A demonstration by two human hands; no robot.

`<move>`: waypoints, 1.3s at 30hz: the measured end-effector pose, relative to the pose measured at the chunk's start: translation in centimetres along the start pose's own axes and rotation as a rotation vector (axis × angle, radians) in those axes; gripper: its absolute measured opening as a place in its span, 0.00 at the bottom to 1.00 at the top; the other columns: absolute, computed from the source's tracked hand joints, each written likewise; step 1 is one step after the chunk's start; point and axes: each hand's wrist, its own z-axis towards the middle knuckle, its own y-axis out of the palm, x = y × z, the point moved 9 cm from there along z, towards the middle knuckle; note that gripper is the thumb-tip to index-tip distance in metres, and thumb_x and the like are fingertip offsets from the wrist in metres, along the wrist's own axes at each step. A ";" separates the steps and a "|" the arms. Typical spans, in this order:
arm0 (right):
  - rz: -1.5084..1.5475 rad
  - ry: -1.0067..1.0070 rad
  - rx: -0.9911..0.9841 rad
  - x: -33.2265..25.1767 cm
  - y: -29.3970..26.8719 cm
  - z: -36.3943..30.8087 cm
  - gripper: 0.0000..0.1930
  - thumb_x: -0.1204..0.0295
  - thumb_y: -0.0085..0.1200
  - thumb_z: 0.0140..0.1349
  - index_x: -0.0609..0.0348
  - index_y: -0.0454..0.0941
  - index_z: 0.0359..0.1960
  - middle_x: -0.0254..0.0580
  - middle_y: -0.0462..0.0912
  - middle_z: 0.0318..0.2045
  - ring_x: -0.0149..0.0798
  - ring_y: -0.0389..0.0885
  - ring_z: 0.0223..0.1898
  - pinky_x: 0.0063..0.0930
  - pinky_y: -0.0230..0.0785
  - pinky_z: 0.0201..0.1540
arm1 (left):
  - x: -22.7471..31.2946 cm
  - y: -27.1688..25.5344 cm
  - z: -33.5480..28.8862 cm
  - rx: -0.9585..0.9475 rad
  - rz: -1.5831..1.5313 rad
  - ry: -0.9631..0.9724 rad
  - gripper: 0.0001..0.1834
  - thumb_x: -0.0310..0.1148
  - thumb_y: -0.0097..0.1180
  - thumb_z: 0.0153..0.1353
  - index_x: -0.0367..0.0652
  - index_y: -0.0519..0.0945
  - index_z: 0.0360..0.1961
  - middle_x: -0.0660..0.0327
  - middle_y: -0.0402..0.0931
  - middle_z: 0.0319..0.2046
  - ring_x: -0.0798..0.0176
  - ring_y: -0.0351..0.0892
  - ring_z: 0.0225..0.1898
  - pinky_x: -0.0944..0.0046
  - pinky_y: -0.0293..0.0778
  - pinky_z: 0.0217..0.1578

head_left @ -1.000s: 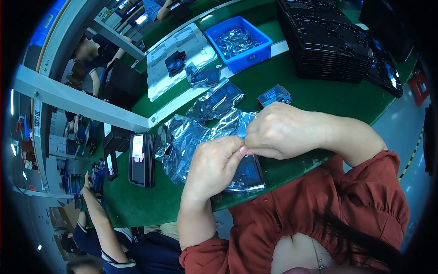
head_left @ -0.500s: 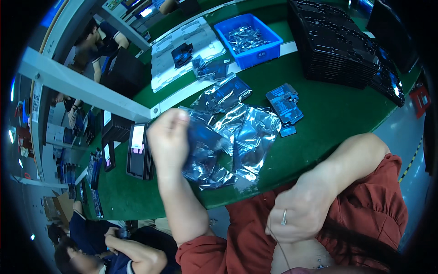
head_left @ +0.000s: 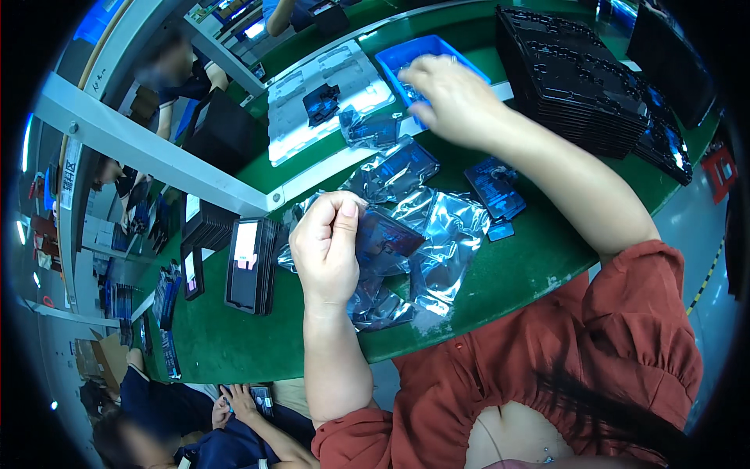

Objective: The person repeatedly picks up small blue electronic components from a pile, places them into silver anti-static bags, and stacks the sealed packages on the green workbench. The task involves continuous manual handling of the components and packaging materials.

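Observation:
My left hand (head_left: 326, 246) is closed in a pinch at the edge of a dark, translucent antistatic bag (head_left: 391, 238), just above a loose pile of similar bags. Among them are a crumpled silvery bag (head_left: 449, 246) and a bag with a dark flat part inside (head_left: 402, 168). Farther off, my right hand (head_left: 453, 102) reaches over the blue bin (head_left: 476, 69), fingers bent but apart. The hand covers most of the bin, and its fingertips are partly lost among the small metal pieces there. Dark flat parts with printed labels (head_left: 496, 191) lie under my right forearm.
A pale moulded tray (head_left: 285, 141) holds a dark part at the back. Tall stacks of black trays (head_left: 558, 70) stand at the right. A metal frame post (head_left: 180, 168) crosses the left side, beside black boxes (head_left: 248, 281). Other people sit at the left.
My right hand has moved from near my chest up and forward to the blue bin. My left hand has shifted slightly right and stays closed on the bag.

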 end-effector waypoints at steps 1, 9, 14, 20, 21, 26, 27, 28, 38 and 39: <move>0.402 0.076 -0.172 -1.4 0.2 -0.6 0.15 0.68 0.58 0.55 0.64 0.77 0.42 0.48 0.80 0.35 0.43 0.79 0.38 0.34 0.72 0.42 | 0.1 -0.2 -0.2 0.011 0.005 0.003 0.07 0.26 0.51 0.62 0.34 0.78 0.30 0.61 0.77 0.25 0.71 0.72 0.27 0.72 0.67 0.31; 1.485 0.531 -0.533 -7.4 0.1 -7.7 0.13 0.64 0.55 0.63 0.61 0.79 0.27 0.30 0.77 0.20 0.23 0.73 0.20 0.19 0.67 0.23 | 1.2 1.3 -0.9 -0.035 0.066 -0.078 0.09 0.31 0.52 0.63 0.36 0.80 0.37 0.56 0.79 0.31 0.62 0.78 0.34 0.67 0.71 0.36; 1.516 0.759 -0.432 -5.9 0.6 -8.1 0.14 0.65 0.52 0.65 0.59 0.77 0.24 0.30 0.76 0.18 0.22 0.74 0.18 0.17 0.67 0.20 | 5.8 2.5 -0.9 -0.060 0.407 0.445 0.19 0.37 0.59 0.56 0.39 0.79 0.47 0.51 0.73 0.49 0.49 0.73 0.51 0.56 0.65 0.53; 1.562 0.785 -0.358 -5.7 0.9 -8.6 0.13 0.66 0.51 0.66 0.59 0.77 0.25 0.31 0.76 0.18 0.22 0.75 0.18 0.16 0.67 0.19 | 6.2 4.3 -1.6 -0.127 0.460 0.556 0.17 0.30 0.66 0.45 0.40 0.80 0.39 0.55 0.78 0.43 0.45 0.74 0.51 0.52 0.70 0.49; 1.567 0.776 -0.359 -5.8 0.9 -8.5 0.13 0.66 0.51 0.66 0.60 0.77 0.24 0.31 0.76 0.17 0.22 0.74 0.18 0.16 0.67 0.19 | 6.7 4.2 -1.6 -0.087 0.457 0.560 0.14 0.26 0.67 0.42 0.40 0.80 0.32 0.56 0.79 0.40 0.47 0.76 0.48 0.53 0.72 0.47; 1.048 0.407 -0.168 -3.4 -1.0 -6.2 0.12 0.67 0.55 0.60 0.64 0.78 0.24 0.45 0.77 0.17 0.38 0.77 0.19 0.31 0.67 0.24 | 7.6 4.0 -2.4 -0.050 0.387 0.617 0.09 0.24 0.66 0.41 0.39 0.79 0.25 0.59 0.79 0.31 0.52 0.78 0.42 0.53 0.73 0.46; 1.007 0.418 -0.212 -3.3 -0.7 -5.8 0.11 0.68 0.56 0.57 0.64 0.79 0.24 0.49 0.77 0.18 0.46 0.77 0.21 0.35 0.67 0.26 | 7.6 4.0 -2.3 -0.058 0.389 0.611 0.09 0.23 0.65 0.41 0.39 0.78 0.25 0.59 0.79 0.31 0.52 0.78 0.41 0.53 0.73 0.46; 1.016 0.391 -0.261 -3.6 -0.5 -5.7 0.11 0.67 0.56 0.57 0.64 0.79 0.24 0.50 0.77 0.18 0.46 0.76 0.21 0.35 0.67 0.27 | 7.6 4.1 -2.2 -0.065 0.392 0.605 0.09 0.23 0.65 0.41 0.39 0.78 0.25 0.59 0.79 0.31 0.52 0.78 0.41 0.53 0.73 0.46; 1.030 -0.014 -0.119 -6.1 -4.0 -5.2 0.07 0.70 0.61 0.51 0.61 0.80 0.27 0.43 0.76 0.38 0.42 0.78 0.35 0.31 0.72 0.40 | 7.8 4.5 -2.5 -0.062 0.497 0.690 0.09 0.22 0.63 0.39 0.38 0.79 0.26 0.59 0.78 0.31 0.53 0.77 0.41 0.59 0.74 0.39; 1.000 0.037 -0.200 -6.0 -3.5 -5.3 0.08 0.69 0.60 0.51 0.61 0.81 0.26 0.45 0.78 0.38 0.43 0.78 0.38 0.32 0.72 0.41 | 8.1 4.7 -2.7 -0.070 0.512 0.711 0.09 0.23 0.62 0.40 0.38 0.79 0.27 0.59 0.77 0.32 0.53 0.77 0.41 0.59 0.75 0.38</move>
